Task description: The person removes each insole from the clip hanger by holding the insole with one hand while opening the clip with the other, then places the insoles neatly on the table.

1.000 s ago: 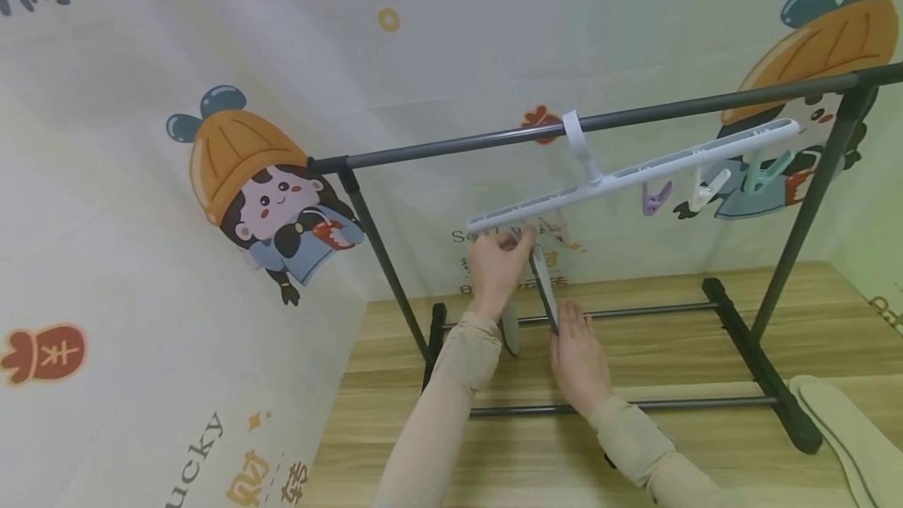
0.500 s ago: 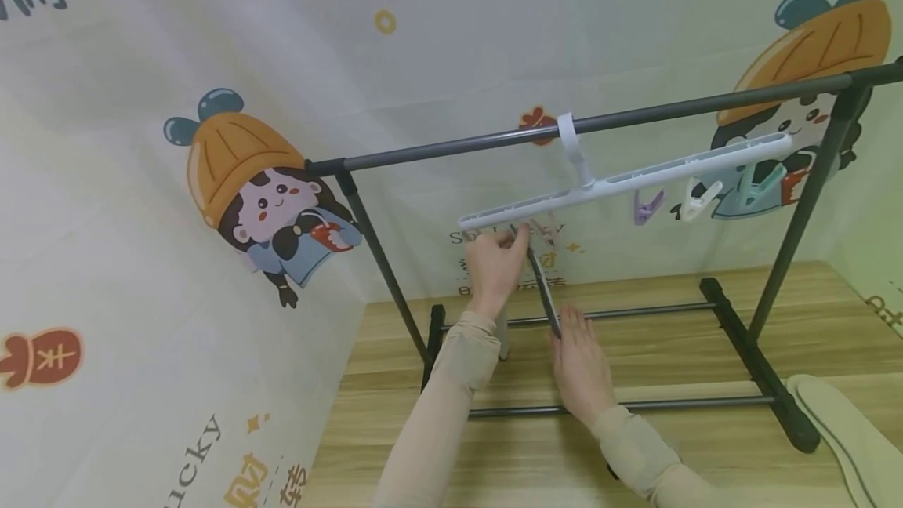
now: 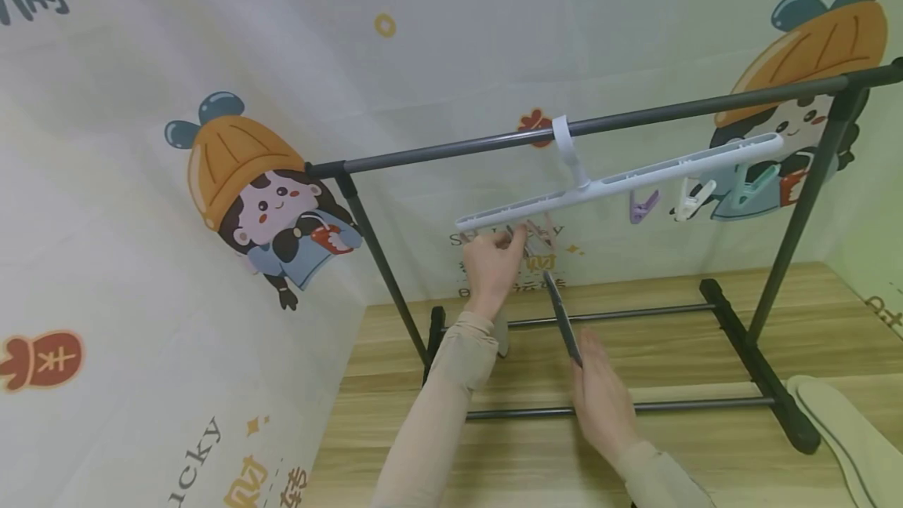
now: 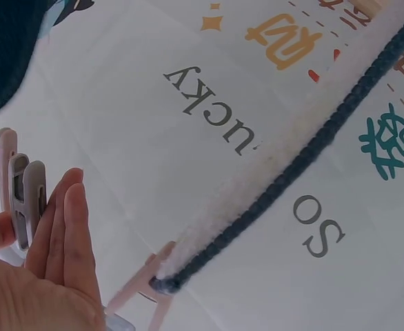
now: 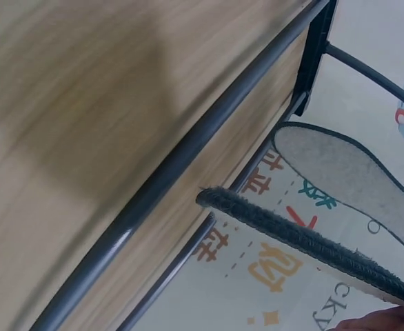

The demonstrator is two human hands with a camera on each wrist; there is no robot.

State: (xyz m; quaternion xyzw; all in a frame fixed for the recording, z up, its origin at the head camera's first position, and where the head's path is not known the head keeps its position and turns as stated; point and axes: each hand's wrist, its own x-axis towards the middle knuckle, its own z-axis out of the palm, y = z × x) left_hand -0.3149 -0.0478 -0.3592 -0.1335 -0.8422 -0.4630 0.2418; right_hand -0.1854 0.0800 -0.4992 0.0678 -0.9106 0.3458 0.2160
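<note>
A pale blue clip hanger [image 3: 621,179] hangs by its hook from the dark rack bar. At its left end my left hand [image 3: 490,265] pinches a grey clothespin [image 4: 24,200]. A pink clothespin [image 4: 2,165] sits beside that one. Another pink clothespin [image 4: 157,286] grips a hanging insole [image 4: 298,148] with white fleece and dark blue edging; my left arm partly hides it in the head view. My right hand [image 3: 607,402] holds a second dark-edged insole [image 3: 563,320] by its lower end. The upper end of this insole is apart from the clothespins.
The dark metal rack [image 3: 804,202] has uprights and low crossbars [image 3: 705,402] standing on the wooden table. Purple [image 3: 643,206], white [image 3: 694,198] and green clothespins [image 3: 755,188] hang from the hanger's right half. Pale insoles [image 3: 846,429] lie at the table's right.
My right hand has moved down and to the right with the insole. The insole's upper end has come away from my left hand, which stays almost still at the clothespin.
</note>
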